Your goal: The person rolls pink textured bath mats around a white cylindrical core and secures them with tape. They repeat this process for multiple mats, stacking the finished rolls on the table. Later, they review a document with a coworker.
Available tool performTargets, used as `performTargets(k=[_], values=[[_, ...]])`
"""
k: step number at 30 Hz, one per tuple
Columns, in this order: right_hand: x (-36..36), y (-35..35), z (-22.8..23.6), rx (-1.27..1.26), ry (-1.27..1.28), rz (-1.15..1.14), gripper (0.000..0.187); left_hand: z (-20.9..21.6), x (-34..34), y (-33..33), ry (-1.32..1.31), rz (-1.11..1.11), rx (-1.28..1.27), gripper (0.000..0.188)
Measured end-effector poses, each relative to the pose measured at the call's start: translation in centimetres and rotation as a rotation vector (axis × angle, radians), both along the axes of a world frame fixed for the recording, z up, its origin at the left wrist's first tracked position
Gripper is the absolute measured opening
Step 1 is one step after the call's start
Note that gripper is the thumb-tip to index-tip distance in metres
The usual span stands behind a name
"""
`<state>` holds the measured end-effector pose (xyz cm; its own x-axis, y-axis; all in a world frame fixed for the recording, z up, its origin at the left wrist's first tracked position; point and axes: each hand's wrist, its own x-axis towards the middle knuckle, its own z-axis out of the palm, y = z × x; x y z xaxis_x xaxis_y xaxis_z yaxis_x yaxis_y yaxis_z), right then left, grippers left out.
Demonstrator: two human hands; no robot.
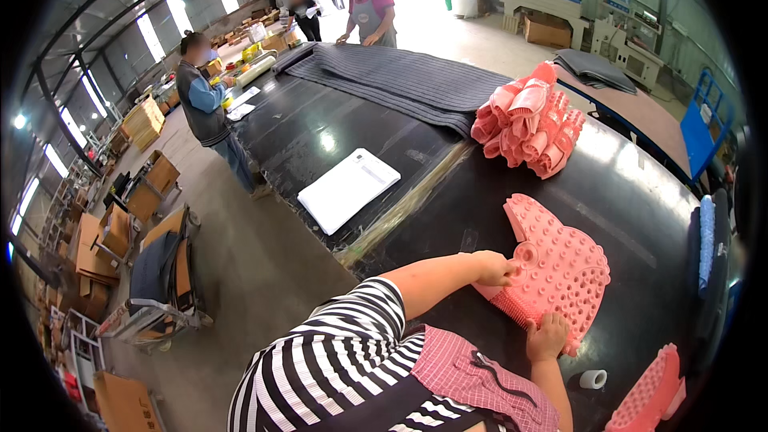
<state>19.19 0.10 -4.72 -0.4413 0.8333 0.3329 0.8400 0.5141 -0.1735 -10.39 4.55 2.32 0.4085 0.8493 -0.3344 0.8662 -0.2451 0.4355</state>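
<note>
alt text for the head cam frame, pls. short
Both of the person's hands press on a flat pink studded mat on a black table: left hand at its left edge, right hand at its near edge. A pile of rolled pink mats and a white sheet lie farther back; other people work beyond.

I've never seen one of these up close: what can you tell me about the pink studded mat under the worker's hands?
The pink mat looks like soft rubber or silicone, fan-shaped, covered in rows of round studs, with bristle-like nubs along its near edge. It lies flat on the black table. The left hand presses its left edge; the right hand rests on its near edge.
</note>
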Motion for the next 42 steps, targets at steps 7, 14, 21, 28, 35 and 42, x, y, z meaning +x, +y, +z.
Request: performTargets(k=[7, 14, 21, 28, 35, 42], values=[[0.2, 4.9, 2.4, -0.407, 0.097, -0.05, 0.041, -2.2, -1.2, 3.2, 0.054, -0.038, 0.206, 0.035], [0.4, 7.7, 3.1, -0.565, 0.113, -0.144, 0.044, -2.2, 0.3, 3.7, -0.022, -0.038, 0.382, 0.033], [1.7, 8.9, 0.2, -0.43, 0.184, -0.105, 0.043, -5.3, 1.5, -3.4, -0.036, 0.012, 0.759, 0.057], [0.4, 10.6, 2.9, -0.346, 0.33, -0.016, 0.042, -5.1, 2.2, -2.4, 0.08, 0.031, 0.712, 0.081], [1.6, 10.7, 1.1, -0.265, 0.145, 0.008, 0.049, -5.0, 2.9, 0.6, 0.171, -0.03, 0.627, 0.068], [-0.1, 3.9, 2.2, 0.093, 0.029, 0.023, 0.088, -3.1, 3.2, 2.6, 0.193, -0.011, 0.433, 0.055]])
